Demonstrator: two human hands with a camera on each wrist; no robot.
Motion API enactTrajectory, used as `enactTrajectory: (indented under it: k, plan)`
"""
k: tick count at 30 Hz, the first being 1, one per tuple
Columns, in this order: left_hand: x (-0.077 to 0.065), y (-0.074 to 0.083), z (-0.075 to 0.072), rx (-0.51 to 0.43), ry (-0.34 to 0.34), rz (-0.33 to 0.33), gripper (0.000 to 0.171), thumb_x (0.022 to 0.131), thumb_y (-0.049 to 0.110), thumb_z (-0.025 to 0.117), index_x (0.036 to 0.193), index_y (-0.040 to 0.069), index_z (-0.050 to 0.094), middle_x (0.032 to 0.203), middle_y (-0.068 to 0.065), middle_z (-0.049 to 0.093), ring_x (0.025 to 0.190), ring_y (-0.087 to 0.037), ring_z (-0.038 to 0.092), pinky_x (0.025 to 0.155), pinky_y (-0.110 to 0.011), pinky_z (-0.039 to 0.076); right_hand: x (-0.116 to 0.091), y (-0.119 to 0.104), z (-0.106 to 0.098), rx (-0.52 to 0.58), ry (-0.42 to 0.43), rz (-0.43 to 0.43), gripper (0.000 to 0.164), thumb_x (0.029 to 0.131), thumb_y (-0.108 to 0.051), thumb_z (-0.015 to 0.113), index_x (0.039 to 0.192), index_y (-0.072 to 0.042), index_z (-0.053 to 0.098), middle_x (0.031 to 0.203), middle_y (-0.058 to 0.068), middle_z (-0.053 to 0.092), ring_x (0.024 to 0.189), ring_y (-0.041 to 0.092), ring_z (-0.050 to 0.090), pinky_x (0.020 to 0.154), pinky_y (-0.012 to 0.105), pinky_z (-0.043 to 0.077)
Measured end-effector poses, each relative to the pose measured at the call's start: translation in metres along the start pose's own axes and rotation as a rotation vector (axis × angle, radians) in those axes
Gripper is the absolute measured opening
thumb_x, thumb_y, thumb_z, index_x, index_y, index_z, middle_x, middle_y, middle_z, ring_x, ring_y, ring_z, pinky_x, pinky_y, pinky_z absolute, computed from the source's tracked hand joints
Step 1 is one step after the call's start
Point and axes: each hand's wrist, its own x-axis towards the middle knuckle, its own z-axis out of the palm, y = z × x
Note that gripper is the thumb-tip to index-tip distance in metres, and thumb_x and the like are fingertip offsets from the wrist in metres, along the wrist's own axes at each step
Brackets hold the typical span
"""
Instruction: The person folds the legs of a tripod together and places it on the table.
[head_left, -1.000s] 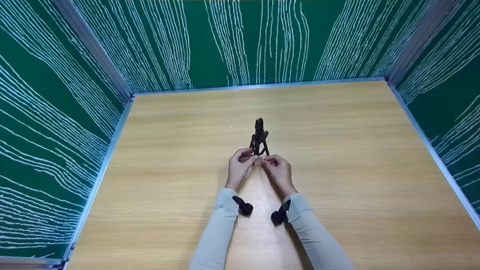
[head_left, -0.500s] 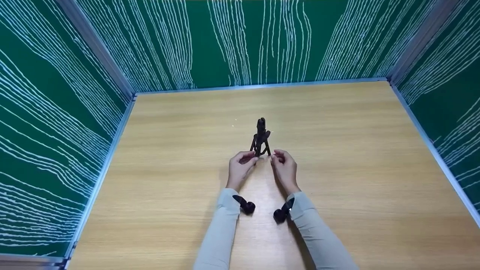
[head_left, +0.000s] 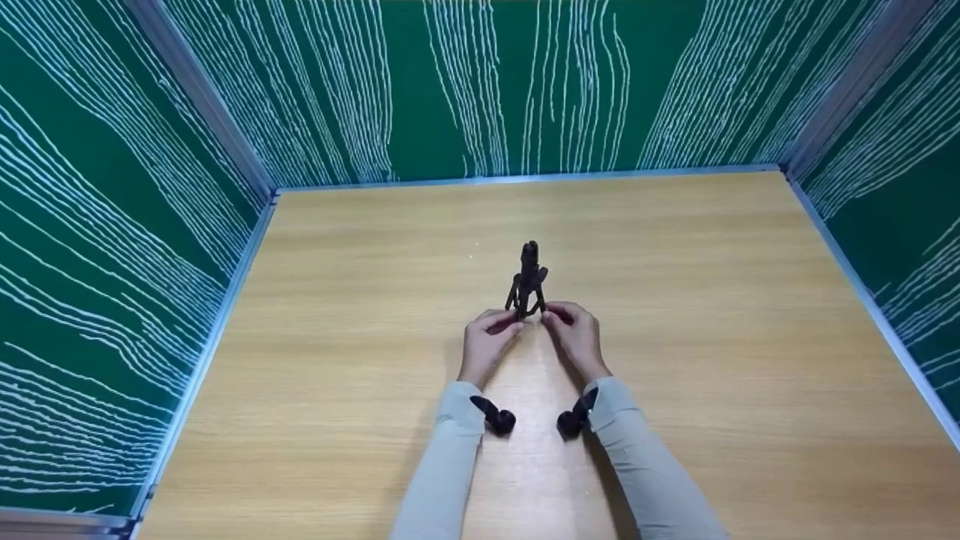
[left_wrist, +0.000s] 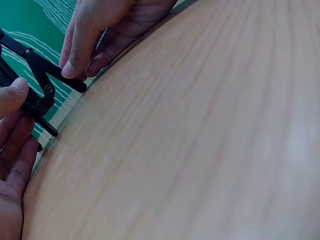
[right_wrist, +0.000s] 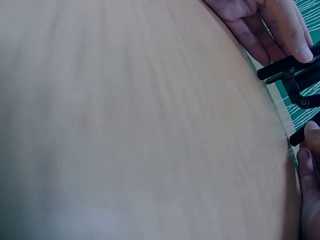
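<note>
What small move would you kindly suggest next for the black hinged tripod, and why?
Perhaps ease the slim black leg pinched by the right hand slightly outward: the left hand pinches another leg and could steady the tripod, whose hinged brace looks bent.

The head camera looks from high, forward and down, across the table [head_left: 330,360] to the green panels [head_left: 409,90]. Low and near, the left wrist camera [head_left: 502,422] and right wrist camera [head_left: 570,425] look tilted along its surface; all views share the black tripod [head_left: 529,276], left hand [head_left: 486,346] and right hand [head_left: 577,342].
</note>
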Motion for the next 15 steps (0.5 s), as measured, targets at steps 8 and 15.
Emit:
enactTrajectory:
  k: [8, 15]
  plan:
    - [-0.008, 0.024, -0.002, -0.008, -0.016, -0.004, 0.027, 0.079, -0.003, 0.073, 0.106, -0.005, 0.070, 0.105, -0.018, 0.069, 0.097, -0.021, 0.065, 0.083, -0.025, 0.057, 0.000, 0.001, 0.002, -0.054, 0.054, -0.070, 0.016, 0.086, -0.008, 0.071, 0.100, -0.001, 0.073, 0.101, 0.017, 0.072, 0.096, 0.029, 0.067, 0.088, 0.038, 0.053]
    - [-0.007, 0.025, -0.003, -0.044, -0.007, -0.021, 0.026, 0.079, -0.003, 0.074, 0.104, -0.006, 0.070, 0.103, -0.017, 0.069, 0.094, -0.017, 0.066, 0.082, -0.024, 0.057, -0.001, 0.002, 0.005, -0.069, 0.078, -0.088, 0.016, 0.085, -0.009, 0.071, 0.099, -0.002, 0.074, 0.095, 0.015, 0.072, 0.091, 0.028, 0.068, 0.084, 0.036, 0.054]
